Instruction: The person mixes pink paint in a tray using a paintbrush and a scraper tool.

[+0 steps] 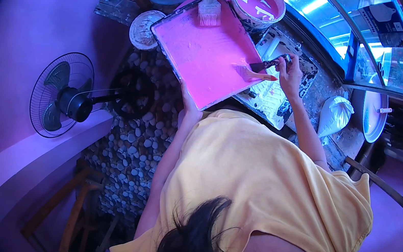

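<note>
A shallow tray [202, 59] coated in pink paint lies tilted in front of me, its rim dark along the far edge. My left hand [187, 101] grips its near left edge, with the fingers partly hidden underneath. Over the near right part, my right hand [289, 73] is closed round the dark handle of a putty knife [270, 63], whose blade reaches to the paint. Just beneath the blade rests a paintbrush [253, 74] with an orange-tipped handle. Another wide paintbrush [209, 12] lies at the far edge, bristles toward me.
Beyond the tray stands a bucket [278, 4] of pink paint, with a whitish tub [141, 31] to the left. A paint-smeared white tray [272, 108] and a tied plastic bag [335, 115] sit at right. A fan [75, 103] stands left over pebbles [129, 159].
</note>
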The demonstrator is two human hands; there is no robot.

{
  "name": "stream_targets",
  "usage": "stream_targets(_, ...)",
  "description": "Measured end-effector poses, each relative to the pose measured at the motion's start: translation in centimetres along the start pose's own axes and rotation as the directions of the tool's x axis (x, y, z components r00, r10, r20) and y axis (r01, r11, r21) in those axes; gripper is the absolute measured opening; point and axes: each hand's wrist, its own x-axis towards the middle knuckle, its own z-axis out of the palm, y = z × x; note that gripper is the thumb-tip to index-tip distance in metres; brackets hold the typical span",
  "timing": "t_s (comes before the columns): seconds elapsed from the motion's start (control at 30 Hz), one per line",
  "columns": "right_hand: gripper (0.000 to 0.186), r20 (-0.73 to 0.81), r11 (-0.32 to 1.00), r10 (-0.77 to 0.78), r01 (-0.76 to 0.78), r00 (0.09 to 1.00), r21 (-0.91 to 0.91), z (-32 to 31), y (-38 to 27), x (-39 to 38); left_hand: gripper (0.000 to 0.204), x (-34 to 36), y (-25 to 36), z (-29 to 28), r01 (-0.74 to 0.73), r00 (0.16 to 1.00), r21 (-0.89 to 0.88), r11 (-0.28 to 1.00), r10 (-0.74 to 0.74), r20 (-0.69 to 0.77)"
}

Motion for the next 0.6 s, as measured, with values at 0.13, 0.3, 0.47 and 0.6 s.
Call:
stream_targets(0.13,0.022,0.052,0.993,-0.049,0.043,0.997,0.112,0.4,-0.1,0.1,0.045,2.0,-3.3,-4.9,0.005,1.000,0.075,0.997,-0.003,-0.019)
stream_targets(0.3,0.023,-0.034,0.968,-0.252,0.252,0.967,-0.017,-0.4,-2.4,0.6,0.044,5.3,-7.4,-10.4,-0.006,1.000,0.150,0.989,0.011,-0.028)
stream_targets(0.47,0.027,-0.004,0.869,-0.441,0.426,0.897,-0.250,-0.3,-2.4,1.2,0.043,7.6,-9.9,-13.5,-0.015,1.000,0.195,0.981,0.020,-0.019)
stream_targets(0.6,0.025,0.031,0.910,-0.299,0.294,0.954,-0.293,0.2,-1.1,0.7,0.043,8.9,-11.1,-14.9,-0.021,1.000,0.219,0.976,0.025,-0.016)
